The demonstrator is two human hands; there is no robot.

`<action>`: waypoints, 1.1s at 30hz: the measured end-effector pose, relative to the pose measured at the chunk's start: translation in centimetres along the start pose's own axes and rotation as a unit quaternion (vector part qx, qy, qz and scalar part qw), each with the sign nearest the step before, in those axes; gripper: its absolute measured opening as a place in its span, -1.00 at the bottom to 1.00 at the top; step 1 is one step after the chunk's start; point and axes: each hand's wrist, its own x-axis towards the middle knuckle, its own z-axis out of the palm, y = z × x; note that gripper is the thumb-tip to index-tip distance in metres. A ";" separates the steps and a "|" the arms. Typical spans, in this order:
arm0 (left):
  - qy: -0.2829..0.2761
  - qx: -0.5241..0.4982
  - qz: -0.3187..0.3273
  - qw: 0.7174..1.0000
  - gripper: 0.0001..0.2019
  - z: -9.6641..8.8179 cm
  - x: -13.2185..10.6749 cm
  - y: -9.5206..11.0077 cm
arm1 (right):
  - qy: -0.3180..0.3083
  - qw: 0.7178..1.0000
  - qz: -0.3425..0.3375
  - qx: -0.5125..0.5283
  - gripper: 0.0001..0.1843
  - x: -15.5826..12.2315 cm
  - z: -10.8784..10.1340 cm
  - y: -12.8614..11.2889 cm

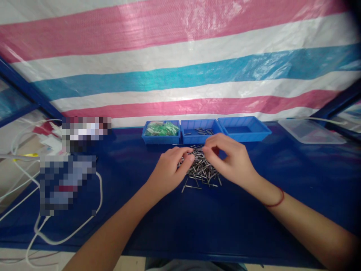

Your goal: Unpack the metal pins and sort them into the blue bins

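Observation:
A loose pile of thin metal pop rivets [201, 169] lies on the blue table, right between my two hands. My left hand [169, 167] reaches in at the pile's left side, its thumb and forefinger curled close together over the rivets. At the upper right of the pile, my right hand [234, 160] has its thumb and forefinger pinched together. Whatever either pinch holds is too small or hidden to make out. Just behind the hands, a blue bin [200, 140] contains several similar rivets.
Left of that bin, another blue bin [160, 139] holds green-and-clear small packets [163, 129]. A third blue bin [245, 137] stands at the right, beside a translucent plastic lid [311, 131]. White cables [100, 195] loop over the table's left side near blurred items. Striped sheeting [180, 79] hangs behind.

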 end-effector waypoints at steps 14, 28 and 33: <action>-0.080 0.139 0.113 0.981 -0.63 1.2 -0.5 -4.7 | -0.028 0.961 -0.007 -0.275 -0.75 0.2 2.2 5.7; -0.111 0.153 0.077 0.979 -0.76 1.3 -0.3 -3.9 | -0.227 0.966 -0.043 -0.113 -0.79 -2.6 1.4 3.7; -0.106 0.150 0.089 0.979 -0.75 1.5 -0.2 -4.0 | -0.227 0.966 -0.041 -0.113 -0.81 -2.9 1.5 3.9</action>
